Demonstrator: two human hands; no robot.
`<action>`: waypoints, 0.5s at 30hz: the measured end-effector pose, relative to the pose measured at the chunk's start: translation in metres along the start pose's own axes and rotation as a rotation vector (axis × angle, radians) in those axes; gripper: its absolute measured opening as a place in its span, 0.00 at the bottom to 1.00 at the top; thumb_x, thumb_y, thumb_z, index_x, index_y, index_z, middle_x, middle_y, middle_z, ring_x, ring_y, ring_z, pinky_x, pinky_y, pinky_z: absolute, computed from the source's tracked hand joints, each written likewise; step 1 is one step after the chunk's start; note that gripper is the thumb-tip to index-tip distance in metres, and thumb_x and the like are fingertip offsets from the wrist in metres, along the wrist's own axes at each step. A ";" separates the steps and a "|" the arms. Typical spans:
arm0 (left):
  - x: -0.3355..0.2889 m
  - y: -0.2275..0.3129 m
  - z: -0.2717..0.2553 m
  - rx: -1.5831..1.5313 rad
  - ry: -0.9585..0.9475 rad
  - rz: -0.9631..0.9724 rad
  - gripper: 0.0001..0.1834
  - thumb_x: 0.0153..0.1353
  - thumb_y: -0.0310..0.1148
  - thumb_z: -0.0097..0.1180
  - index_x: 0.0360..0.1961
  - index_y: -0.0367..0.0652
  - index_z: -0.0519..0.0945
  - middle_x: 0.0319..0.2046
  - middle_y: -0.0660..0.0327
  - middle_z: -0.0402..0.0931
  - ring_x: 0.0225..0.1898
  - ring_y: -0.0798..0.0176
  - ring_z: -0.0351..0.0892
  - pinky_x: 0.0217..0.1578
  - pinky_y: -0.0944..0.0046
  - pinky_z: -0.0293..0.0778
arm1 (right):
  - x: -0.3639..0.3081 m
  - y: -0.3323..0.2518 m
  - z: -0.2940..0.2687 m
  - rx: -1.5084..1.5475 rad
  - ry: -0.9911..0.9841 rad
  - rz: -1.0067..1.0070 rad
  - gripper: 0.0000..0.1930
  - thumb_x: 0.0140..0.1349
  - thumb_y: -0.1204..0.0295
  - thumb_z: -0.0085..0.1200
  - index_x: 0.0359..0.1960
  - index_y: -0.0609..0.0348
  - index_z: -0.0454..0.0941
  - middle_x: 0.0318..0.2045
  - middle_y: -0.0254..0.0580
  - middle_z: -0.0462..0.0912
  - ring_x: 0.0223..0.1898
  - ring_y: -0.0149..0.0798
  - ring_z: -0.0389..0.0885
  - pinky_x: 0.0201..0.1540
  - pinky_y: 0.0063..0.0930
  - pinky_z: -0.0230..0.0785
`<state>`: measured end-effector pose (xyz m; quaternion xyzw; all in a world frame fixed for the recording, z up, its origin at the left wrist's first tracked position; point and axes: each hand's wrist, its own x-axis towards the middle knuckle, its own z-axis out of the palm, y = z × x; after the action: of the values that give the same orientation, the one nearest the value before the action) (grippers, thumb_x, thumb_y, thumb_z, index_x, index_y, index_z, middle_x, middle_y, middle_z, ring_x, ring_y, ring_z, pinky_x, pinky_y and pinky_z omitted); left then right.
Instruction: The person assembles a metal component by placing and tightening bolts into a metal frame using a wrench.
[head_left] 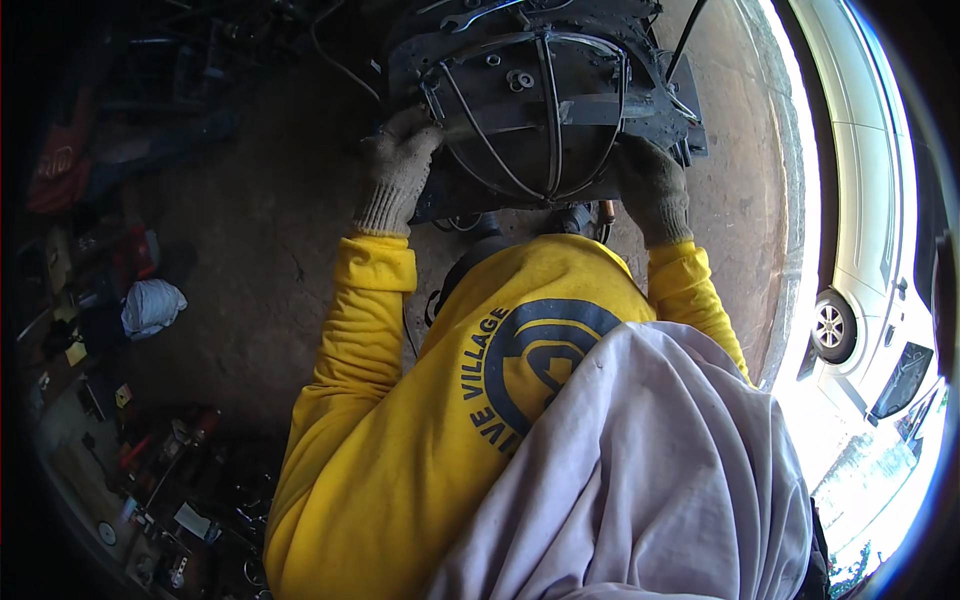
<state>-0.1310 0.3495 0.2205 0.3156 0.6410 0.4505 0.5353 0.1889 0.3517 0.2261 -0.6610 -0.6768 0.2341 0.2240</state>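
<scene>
One rod frame (pixel 553 120) on dark bench (pixel 500 105), already converging to tip near bench's front edge; looks mostly assembled, can't tell what's left. Left hand (pixel 402 160) at bench's left side, fingers curled; right hand (pixel 652 185) at right side, fingertips hidden. Can't tell if either grips frame. Wrench (pixel 485 14) at bench's far edge, rings (pixel 522 80) mid-bench.

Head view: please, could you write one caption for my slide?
Left hand and right hand, both gloved, at opposite sides of a curved metal-bar frame on a dark work surface.
</scene>
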 end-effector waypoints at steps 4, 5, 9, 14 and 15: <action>0.003 -0.001 -0.003 0.019 -0.036 0.009 0.21 0.60 0.29 0.62 0.55 0.36 0.82 0.48 0.60 0.83 0.49 0.66 0.81 0.54 0.66 0.74 | 0.006 -0.003 0.002 0.025 -0.085 0.019 0.16 0.67 0.59 0.53 0.49 0.51 0.86 0.42 0.49 0.86 0.47 0.54 0.85 0.50 0.43 0.76; 0.000 0.000 -0.002 -0.002 -0.015 0.022 0.19 0.60 0.28 0.63 0.53 0.37 0.83 0.47 0.60 0.83 0.47 0.66 0.81 0.53 0.66 0.74 | 0.008 -0.006 0.002 0.030 -0.152 0.040 0.15 0.67 0.60 0.54 0.49 0.50 0.86 0.42 0.49 0.86 0.46 0.54 0.85 0.50 0.43 0.76; 0.002 0.000 -0.007 0.099 -0.006 0.023 0.21 0.60 0.30 0.62 0.55 0.36 0.83 0.51 0.57 0.84 0.53 0.63 0.81 0.57 0.64 0.73 | 0.006 -0.005 0.013 0.006 -0.152 -0.061 0.15 0.66 0.60 0.56 0.50 0.47 0.86 0.41 0.47 0.86 0.45 0.52 0.86 0.49 0.40 0.77; 0.002 0.012 -0.004 0.153 -0.058 0.015 0.21 0.61 0.30 0.62 0.55 0.35 0.82 0.51 0.56 0.84 0.53 0.62 0.81 0.57 0.64 0.73 | 0.005 0.019 0.017 0.364 -0.118 0.052 0.13 0.64 0.65 0.62 0.47 0.56 0.83 0.39 0.46 0.87 0.42 0.44 0.88 0.45 0.34 0.78; 0.003 0.010 -0.004 0.166 -0.080 0.013 0.21 0.62 0.30 0.61 0.56 0.35 0.82 0.51 0.56 0.84 0.53 0.62 0.81 0.58 0.64 0.73 | 0.007 0.026 0.021 0.428 -0.076 0.054 0.13 0.64 0.66 0.62 0.46 0.58 0.81 0.38 0.47 0.87 0.42 0.43 0.88 0.46 0.34 0.77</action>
<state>-0.1366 0.3554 0.2285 0.3807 0.6522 0.3865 0.5295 0.1962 0.3585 0.1939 -0.6070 -0.6016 0.4031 0.3274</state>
